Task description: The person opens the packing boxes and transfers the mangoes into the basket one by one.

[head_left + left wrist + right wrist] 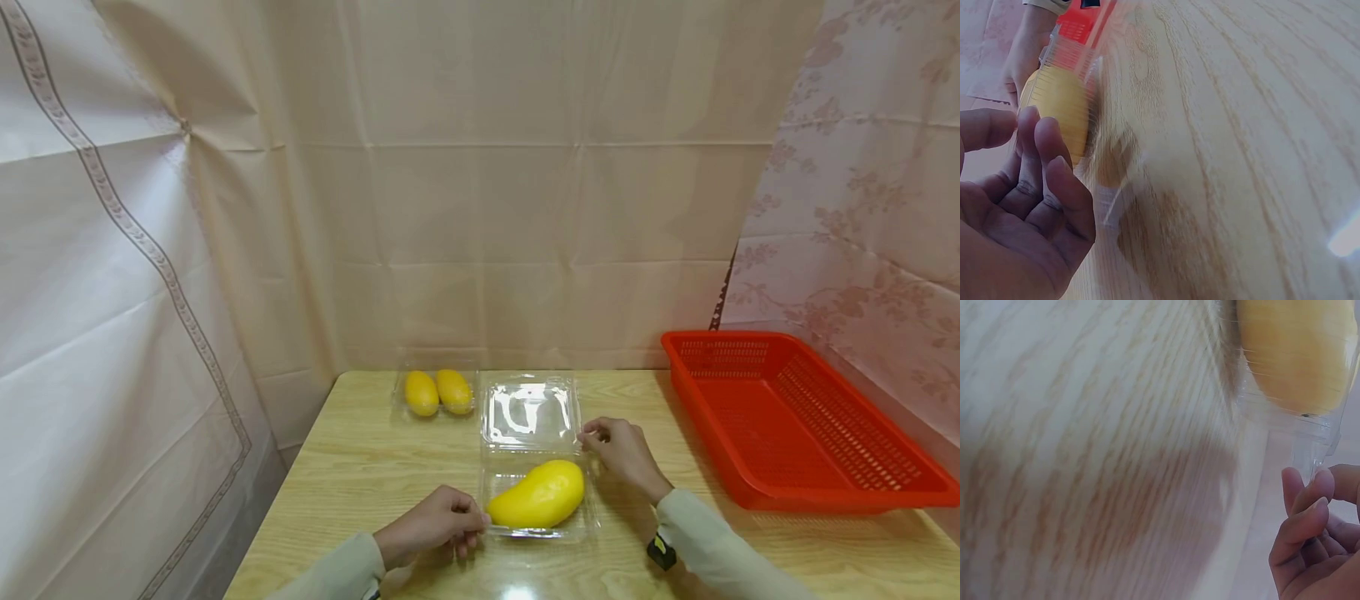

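Observation:
A clear plastic box (588, 521) lies unfolded on the table, with one large yellow mango (540, 497) in its near half. Its lid (528, 417) is laid back, flat, on the far side. My left hand (437, 523) pinches the near left corner of the box between thumb and finger; the left wrist view shows this hand (1029, 200) beside the mango (1060, 103). At the lid's right edge, close to the fold, is my right hand (624, 454). In the right wrist view that hand (1319, 531) pinches the clear plastic edge below the mango (1300, 356).
Behind and to the left stands another clear box holding two smaller yellow mangoes (422, 393). A red perforated basket (810, 433) takes up the table's right side. Cloth curtains (480, 183) hang at the back and both sides.

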### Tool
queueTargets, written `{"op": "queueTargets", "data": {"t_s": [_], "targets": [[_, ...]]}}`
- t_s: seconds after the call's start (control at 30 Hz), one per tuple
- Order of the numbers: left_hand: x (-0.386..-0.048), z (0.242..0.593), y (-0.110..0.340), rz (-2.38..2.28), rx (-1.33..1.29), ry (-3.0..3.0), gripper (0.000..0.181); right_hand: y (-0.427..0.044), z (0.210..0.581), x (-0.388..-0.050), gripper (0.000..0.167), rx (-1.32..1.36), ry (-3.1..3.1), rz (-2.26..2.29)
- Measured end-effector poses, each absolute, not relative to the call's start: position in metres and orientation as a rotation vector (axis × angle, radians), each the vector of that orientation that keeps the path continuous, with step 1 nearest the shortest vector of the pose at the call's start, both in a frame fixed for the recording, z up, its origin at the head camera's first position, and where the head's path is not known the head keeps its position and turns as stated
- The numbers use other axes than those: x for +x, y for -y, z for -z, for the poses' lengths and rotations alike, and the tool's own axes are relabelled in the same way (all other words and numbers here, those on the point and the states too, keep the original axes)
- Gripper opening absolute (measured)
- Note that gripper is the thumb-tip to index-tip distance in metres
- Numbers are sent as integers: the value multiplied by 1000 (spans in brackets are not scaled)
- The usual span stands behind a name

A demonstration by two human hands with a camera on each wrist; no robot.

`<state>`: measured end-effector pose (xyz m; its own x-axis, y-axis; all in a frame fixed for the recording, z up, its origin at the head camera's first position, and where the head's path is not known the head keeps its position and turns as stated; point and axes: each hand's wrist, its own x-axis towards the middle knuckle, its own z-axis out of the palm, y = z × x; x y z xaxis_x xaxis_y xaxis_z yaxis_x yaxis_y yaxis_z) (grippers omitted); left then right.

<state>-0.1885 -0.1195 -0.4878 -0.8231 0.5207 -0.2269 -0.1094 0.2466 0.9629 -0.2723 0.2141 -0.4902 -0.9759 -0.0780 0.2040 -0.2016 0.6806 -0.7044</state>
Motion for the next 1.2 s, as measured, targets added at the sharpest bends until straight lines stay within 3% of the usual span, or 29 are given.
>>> {"op": "queueTargets", "data": {"t_s": [0.57, 1.2], "targets": [[-190, 486, 120, -1598, 373, -2002, 31, -212, 494, -269, 21, 103, 2761, -1375], [-188, 488, 120, -1584, 329, -2023, 29, -219, 491, -269, 22, 148, 2795, -1225]]}}
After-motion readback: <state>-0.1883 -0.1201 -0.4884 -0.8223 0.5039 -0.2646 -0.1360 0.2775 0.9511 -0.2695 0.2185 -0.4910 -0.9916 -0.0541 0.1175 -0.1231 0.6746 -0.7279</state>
